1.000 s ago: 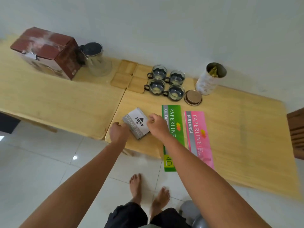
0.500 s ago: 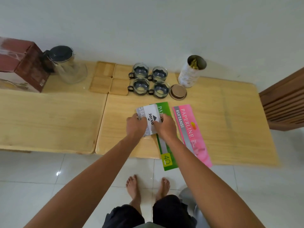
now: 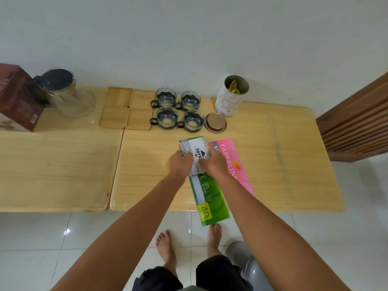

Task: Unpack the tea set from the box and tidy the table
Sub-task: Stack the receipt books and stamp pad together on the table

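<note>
Tidying step: both hands, left and right, grip the stamp-pad box over the green receipt book, twelve o'clock end; setting it down squarely seems next.

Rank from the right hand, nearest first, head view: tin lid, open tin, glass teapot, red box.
From the right hand:
1. tin lid, straight ahead, just past the cups.
2. open tin, behind the lid, near the wall.
3. glass teapot, far left.
4. red box, left of the teapot, at the frame edge.
</note>
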